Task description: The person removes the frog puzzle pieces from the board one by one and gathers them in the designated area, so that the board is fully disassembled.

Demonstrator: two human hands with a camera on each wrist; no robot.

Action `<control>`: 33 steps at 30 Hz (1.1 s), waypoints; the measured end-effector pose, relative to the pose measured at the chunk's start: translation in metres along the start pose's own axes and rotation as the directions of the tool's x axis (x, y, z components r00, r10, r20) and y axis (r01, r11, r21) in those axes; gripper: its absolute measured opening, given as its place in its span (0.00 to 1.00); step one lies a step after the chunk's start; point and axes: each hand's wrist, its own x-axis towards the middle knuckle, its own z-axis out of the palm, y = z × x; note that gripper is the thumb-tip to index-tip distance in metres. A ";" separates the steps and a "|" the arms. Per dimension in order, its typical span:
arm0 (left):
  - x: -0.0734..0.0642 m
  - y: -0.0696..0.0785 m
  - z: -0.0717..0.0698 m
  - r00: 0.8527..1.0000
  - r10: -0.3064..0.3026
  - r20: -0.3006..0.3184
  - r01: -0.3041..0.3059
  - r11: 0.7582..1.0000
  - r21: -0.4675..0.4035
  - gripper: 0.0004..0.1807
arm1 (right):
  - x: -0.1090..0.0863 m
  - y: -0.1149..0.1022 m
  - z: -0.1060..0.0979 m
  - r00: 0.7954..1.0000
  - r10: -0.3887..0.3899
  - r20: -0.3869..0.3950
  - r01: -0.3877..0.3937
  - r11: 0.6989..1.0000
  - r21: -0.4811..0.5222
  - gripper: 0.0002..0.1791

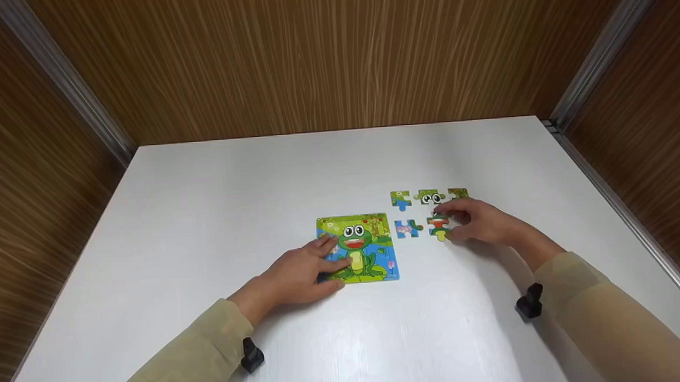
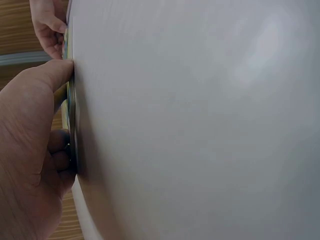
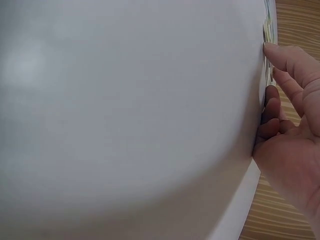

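A square frog picture puzzle board (image 1: 379,252) lies flat on the white table. My left hand (image 1: 297,274) rests on its left side with fingers spread, the thumb at the lower edge. In the left wrist view, that hand (image 2: 30,135) is seen edge-on beside the board. To the right of the board, my right hand (image 1: 482,223) pinches a jigsaw piece with the frog's mouth (image 1: 438,224) between thumb and fingertips, at table level. Close by lie a pink-and-blue piece (image 1: 407,229), a piece with the frog's eyes (image 1: 431,198), a green-and-blue piece (image 1: 400,199) and a corner piece (image 1: 458,193), partly hidden by the hand.
The white table (image 1: 233,200) is bounded by a wood-grain back panel (image 1: 335,61) and side panels with metal strips (image 1: 612,51). Small black devices (image 1: 529,302) sit at both wrists, by the sleeves.
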 end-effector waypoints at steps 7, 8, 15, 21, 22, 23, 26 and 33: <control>0.000 0.000 -0.001 1.000 -0.006 0.014 0.005 1.000 0.017 0.30 | 0.001 -0.002 0.000 1.000 0.007 -0.007 -0.008 1.000 -0.016 0.36; 0.000 0.000 -0.001 1.000 -0.006 0.015 0.006 1.000 0.019 0.30 | 0.001 -0.002 0.001 1.000 0.006 -0.008 -0.006 1.000 -0.017 0.36; 0.000 0.000 -0.001 1.000 0.003 0.009 -0.003 1.000 0.016 0.30 | 0.001 -0.001 0.001 1.000 0.008 -0.004 -0.008 1.000 -0.011 0.36; -0.001 0.001 0.000 1.000 -0.004 0.003 0.004 1.000 0.010 0.30 | 0.000 0.000 0.001 1.000 0.013 -0.004 -0.013 1.000 0.008 0.36; -0.001 0.001 0.000 1.000 -0.005 0.002 0.005 1.000 0.007 0.30 | 0.000 0.000 0.001 1.000 0.013 -0.004 -0.013 1.000 0.011 0.36; -0.001 0.002 -0.001 1.000 -0.004 -0.001 0.004 1.000 0.006 0.30 | 0.000 0.001 0.001 1.000 0.013 -0.004 -0.013 1.000 0.014 0.36; -0.002 0.001 -0.001 1.000 0.004 -0.005 -0.004 1.000 0.001 0.30 | 0.000 0.001 0.002 1.000 0.010 -0.004 -0.010 1.000 0.022 0.37; 0.000 0.001 -0.001 1.000 0.019 -0.010 -0.019 1.000 -0.004 0.30 | -0.003 0.002 0.001 1.000 -0.015 -0.004 0.015 1.000 0.022 0.37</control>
